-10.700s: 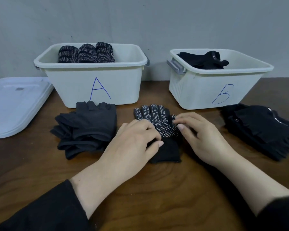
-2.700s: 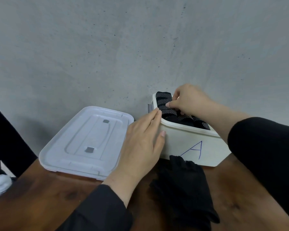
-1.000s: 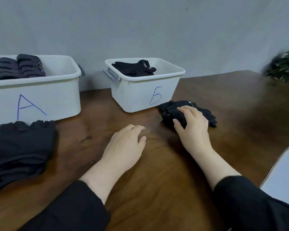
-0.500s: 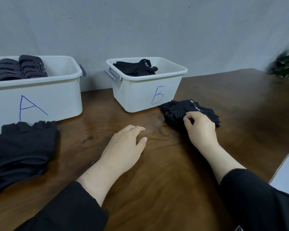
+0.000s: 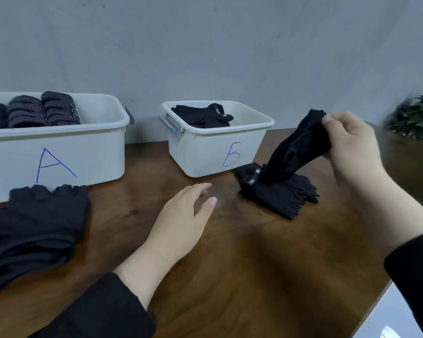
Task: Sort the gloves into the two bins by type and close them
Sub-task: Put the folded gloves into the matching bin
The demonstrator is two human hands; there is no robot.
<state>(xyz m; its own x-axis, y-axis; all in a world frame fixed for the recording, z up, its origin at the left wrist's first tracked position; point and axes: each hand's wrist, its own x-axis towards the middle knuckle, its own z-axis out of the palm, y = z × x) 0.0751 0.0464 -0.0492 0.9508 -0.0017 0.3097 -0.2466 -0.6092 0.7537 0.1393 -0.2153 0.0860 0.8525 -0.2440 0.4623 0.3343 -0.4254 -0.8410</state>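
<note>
My right hand point(image 5: 349, 147) pinches a black glove point(image 5: 296, 150) by its cuff, lifted off the pile of black gloves point(image 5: 281, 193) lying right of bin B point(image 5: 220, 152). The glove's lower end still touches the pile. Bin B, a white tub, holds black gloves point(image 5: 205, 115). Bin A point(image 5: 59, 152) at the left holds rolled dotted gloves point(image 5: 42, 111). In front of bin A lies a stack of dark fingerless gloves point(image 5: 32, 228). My left hand point(image 5: 183, 223) hovers flat with relaxed fingers over the wooden table point(image 5: 230, 264), holding nothing.
A grey wall stands close behind both bins. A green plant point(image 5: 418, 120) sits at the far right. The table's right edge runs diagonally at the lower right, with a pale surface point(image 5: 386, 320) beyond it.
My right hand has closed on one black glove and raised it up and to the right off the pile. My left hand has lifted slightly and stays in the middle.
</note>
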